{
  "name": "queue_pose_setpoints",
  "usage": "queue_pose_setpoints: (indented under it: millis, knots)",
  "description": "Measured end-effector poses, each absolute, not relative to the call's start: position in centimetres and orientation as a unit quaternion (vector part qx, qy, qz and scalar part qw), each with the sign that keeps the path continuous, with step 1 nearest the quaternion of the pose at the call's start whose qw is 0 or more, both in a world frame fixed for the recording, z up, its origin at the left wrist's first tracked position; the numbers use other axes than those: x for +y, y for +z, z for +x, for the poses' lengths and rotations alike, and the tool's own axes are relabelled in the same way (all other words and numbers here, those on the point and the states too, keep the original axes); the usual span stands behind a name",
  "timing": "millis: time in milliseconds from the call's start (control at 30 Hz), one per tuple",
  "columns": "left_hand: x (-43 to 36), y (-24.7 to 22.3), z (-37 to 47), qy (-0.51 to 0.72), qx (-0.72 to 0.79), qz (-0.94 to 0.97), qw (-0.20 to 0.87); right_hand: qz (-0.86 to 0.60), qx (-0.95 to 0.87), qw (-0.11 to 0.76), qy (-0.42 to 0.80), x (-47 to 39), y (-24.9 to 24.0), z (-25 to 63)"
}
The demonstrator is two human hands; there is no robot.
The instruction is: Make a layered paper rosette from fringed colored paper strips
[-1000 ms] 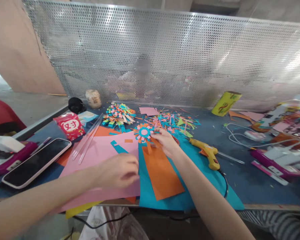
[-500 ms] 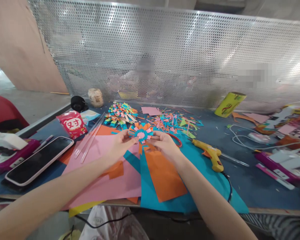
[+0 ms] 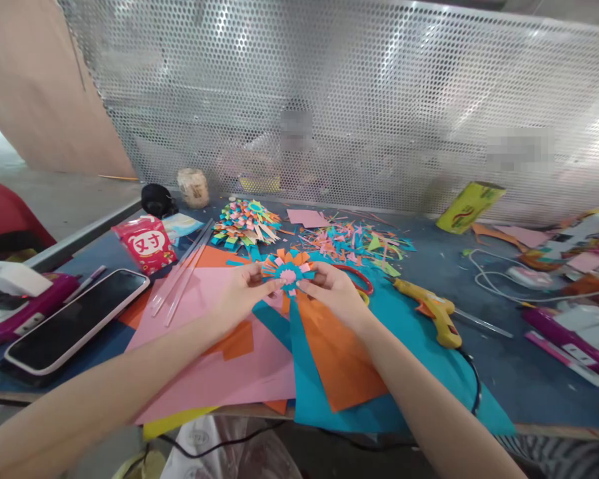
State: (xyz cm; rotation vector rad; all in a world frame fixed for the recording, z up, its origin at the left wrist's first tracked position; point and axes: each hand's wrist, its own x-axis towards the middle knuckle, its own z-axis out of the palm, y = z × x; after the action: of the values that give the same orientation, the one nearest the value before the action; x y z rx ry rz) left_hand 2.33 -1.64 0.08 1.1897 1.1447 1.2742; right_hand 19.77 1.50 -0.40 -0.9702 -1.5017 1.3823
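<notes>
From where I stand, the paper flower (image 3: 288,274) looks like the easiest thing here to spoil: its fringed petals are thin, so a pinch a little too firm, or a pull from one side, could crease or tear them. Its layers might also slip off centre if they aren't properly stuck, and I can't tell from here whether they are. The scissors (image 3: 362,274) worry me too, lying with their red handle just beyond the right wrist, where a careless sweep could snag them. The yellow glue gun (image 3: 429,306) rests farther to the right with its nozzle towards that same hand; if it's hot, which I can't see, a backward brush might burn, and a tug on its black cable (image 3: 478,386) could drag it about. Then there's the pink sheet (image 3: 264,379) and the blue sheet (image 3: 409,372), both reaching over the front edge of the table, so a forearm leaning low could pull them askew. As for the flower itself, it sits right between the two hands, the left hand (image 3: 239,296) pinching one side of its rim and the right hand (image 3: 337,296) the other, both thumbs on the near side close to the pink centre, and the orange sheet (image 3: 344,372) lies nearer the person, below the right hand
</notes>
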Motion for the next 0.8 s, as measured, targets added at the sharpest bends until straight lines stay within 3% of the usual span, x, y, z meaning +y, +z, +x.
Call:
queue_pose_setpoints:
  millis: [200, 433, 667, 800]
  knots:
    - [-1.5, -0.1, 2.2, 0.533, 0.465, 0.488, 0.511, -0.36, -0.597, 0.477, 0.536, 1.4, -0.6, 19.4]
    - [-1.6, -0.4, 2.4, 0.47, 0.441, 0.498, 0.58, -0.404, -0.561, 0.46, 0.557, 1.5, 0.1, 19.6]
    - [-1.0, -1.2, 2.5, 0.491, 0.405, 0.41, 0.653, -0.42, -0.55, 0.474, 0.544, 1.5, 0.0, 19.8]
    - [-1.0, -1.1, 2.3, 0.476, 0.41, 0.458, 0.629, -0.414, -0.553, 0.487, 0.535, 1.5, 0.0, 19.9]
